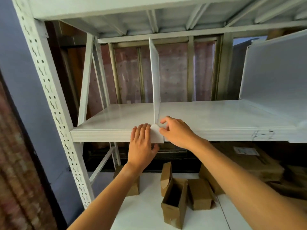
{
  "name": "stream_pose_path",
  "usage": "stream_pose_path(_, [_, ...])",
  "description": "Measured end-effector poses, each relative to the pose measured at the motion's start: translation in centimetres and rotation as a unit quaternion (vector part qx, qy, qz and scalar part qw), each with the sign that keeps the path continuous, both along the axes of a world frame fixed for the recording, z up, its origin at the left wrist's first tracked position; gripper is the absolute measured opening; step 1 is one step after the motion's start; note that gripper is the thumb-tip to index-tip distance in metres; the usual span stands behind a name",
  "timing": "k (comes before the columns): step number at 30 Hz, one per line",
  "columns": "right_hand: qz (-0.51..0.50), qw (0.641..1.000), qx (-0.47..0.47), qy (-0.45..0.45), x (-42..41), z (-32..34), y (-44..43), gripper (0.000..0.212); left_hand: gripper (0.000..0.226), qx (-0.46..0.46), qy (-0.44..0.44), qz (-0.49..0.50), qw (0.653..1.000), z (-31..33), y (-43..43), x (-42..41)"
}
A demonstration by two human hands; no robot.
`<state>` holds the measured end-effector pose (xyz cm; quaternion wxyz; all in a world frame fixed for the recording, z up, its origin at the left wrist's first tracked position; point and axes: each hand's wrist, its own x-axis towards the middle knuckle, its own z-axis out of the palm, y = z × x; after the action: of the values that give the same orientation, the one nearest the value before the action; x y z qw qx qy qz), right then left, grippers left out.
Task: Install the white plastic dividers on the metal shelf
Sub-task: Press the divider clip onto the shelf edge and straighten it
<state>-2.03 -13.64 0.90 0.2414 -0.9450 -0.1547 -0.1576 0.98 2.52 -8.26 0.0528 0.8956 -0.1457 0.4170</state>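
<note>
A thin white plastic divider panel (155, 77) stands upright on the grey-white metal shelf (216, 113), running from the near edge toward the far side, roughly a third of the way in from the left upright. Its near end turns down into a white plastic clip tab (157, 134) that hangs over the shelf's front lip (103, 134).

The left hand (142, 143) lies flat and open against the front lip just left of the tab, fingers spread upward and the thumb tucked under the lip's lower edge. The right hand (174, 131) is curled at the foot of the divider, thumb and fingertips pinching the tab where it meets the panel.

This divider looks nearly seated; whether the tab has fully caught on the lip cannot be told, and the hands suggest it is being pressed home. Far right, a second white panel (274, 68) stands on the same shelf, so at least one other divider seems already placed. No spare dividers show, so how many are left is unclear. On the lower white surface (142, 211) sit several small brown cardboard boxes (176, 201), one open on top.
</note>
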Motion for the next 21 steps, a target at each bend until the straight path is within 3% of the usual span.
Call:
stream_pose_path(10, [-0.063, 0.993, -0.033, -0.091, -3.1, -0.8, -9.4, 0.050, 0.093, 0.004, 0.105, 0.068, 0.992, 1.4, -1.4, -2.1])
stream_pose_path(17, [-0.135, 0.982, -0.122, -0.040, -5.1, -3.7, -15.3, 0.064, 0.098, 0.002, 0.164, 0.109, 0.980, 2.1, -2.9, -4.0])
stream_pose_path(19, [-0.136, 0.983, -0.121, -0.025, -6.3, -3.7, -16.0, 0.064, 0.097, -0.072, 0.175, 0.077, 0.979, 2.3, -3.5, -4.4])
stream_pose_path(21, [-0.153, 0.981, -0.119, -0.014, -7.5, -3.3, -16.6, 0.064, 0.088, -0.228, 0.162, 0.019, 0.960, 3.0, -4.3, -5.3])
